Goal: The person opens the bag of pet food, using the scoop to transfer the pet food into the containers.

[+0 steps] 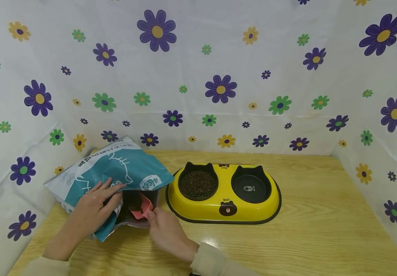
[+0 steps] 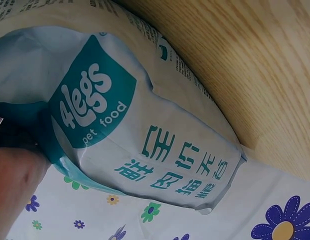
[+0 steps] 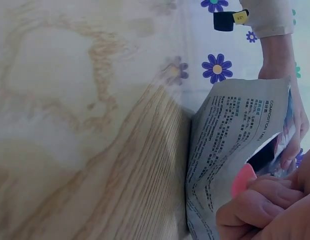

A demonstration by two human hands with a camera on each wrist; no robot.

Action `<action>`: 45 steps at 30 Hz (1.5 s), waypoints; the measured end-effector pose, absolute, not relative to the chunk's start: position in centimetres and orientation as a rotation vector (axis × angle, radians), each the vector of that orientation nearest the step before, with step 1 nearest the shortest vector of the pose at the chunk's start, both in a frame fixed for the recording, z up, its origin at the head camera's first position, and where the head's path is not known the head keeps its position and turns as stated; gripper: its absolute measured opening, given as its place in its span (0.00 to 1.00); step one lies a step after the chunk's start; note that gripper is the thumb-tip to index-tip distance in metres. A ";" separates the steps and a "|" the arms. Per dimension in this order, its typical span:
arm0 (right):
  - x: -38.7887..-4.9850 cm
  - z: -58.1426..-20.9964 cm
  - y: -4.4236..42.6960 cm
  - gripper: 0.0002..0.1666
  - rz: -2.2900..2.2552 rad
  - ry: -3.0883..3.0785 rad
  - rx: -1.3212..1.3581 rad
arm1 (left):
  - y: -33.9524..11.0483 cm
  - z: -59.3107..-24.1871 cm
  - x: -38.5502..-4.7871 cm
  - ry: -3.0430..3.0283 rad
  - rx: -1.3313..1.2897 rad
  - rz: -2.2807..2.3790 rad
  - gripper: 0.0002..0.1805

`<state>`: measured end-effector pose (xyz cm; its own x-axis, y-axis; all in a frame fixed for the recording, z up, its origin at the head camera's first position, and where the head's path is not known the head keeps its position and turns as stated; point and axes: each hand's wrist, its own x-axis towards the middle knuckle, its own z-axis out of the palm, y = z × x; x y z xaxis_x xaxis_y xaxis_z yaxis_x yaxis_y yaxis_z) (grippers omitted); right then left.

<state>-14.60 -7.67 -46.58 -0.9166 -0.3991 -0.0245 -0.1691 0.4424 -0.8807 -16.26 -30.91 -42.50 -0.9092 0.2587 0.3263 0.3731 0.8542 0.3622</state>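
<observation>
A teal and white pet food bag (image 1: 114,165) lies on its side at the left of the table, its mouth facing the front right. My left hand (image 1: 93,209) grips the bag at the edge of its opening. In the left wrist view, the bag's printed side (image 2: 145,120) fills the middle, with only part of that hand at the left edge. My right hand (image 1: 169,232) holds a pink scoop (image 1: 144,207) by its handle. The scoop's head is at the bag's mouth with brown kibble (image 1: 134,203) in it. In the right wrist view, fingers cover most of the scoop (image 3: 242,180).
Right of the bag stands a yellow double pet bowl (image 1: 193,209). Its left black bowl holds brown kibble (image 1: 198,184); its right bowl (image 1: 251,188) shows a bare bottom with a fish print. A flowered white cloth (image 1: 191,65) encloses the wooden table (image 1: 315,230) at the back and sides.
</observation>
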 end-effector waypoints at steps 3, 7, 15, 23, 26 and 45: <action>-14.5 -46.6 -7.0 0.19 -1.487 2.422 -0.505 | -30.9 -42.5 -16.3 -2.775 -0.476 -0.619 0.19; -14.6 -46.7 -6.3 0.18 -1.518 2.356 -0.533 | -30.9 -42.6 -16.3 -2.779 -0.472 -0.616 0.20; -14.2 -46.4 -5.1 0.21 -1.541 2.159 -0.516 | -30.9 -42.5 -16.4 -2.795 -0.459 -0.612 0.21; -13.4 -46.5 -4.1 0.18 -1.708 1.840 -0.379 | -30.9 -42.6 -16.3 -2.789 -0.462 -0.616 0.21; -13.6 -46.7 -3.6 0.17 -1.719 1.802 -0.370 | -30.9 -42.5 -16.2 -2.794 -0.460 -0.619 0.21; -13.4 -46.6 -0.9 0.19 -1.763 1.772 -0.451 | -30.8 -42.5 -16.3 -2.771 -0.475 -0.616 0.20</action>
<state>-13.45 -0.86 -46.60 -0.7670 -0.6188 -0.1700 0.1671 0.0632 -0.9839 -16.30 -30.81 -42.51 -0.9118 0.2566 0.3205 0.3682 0.8565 0.3618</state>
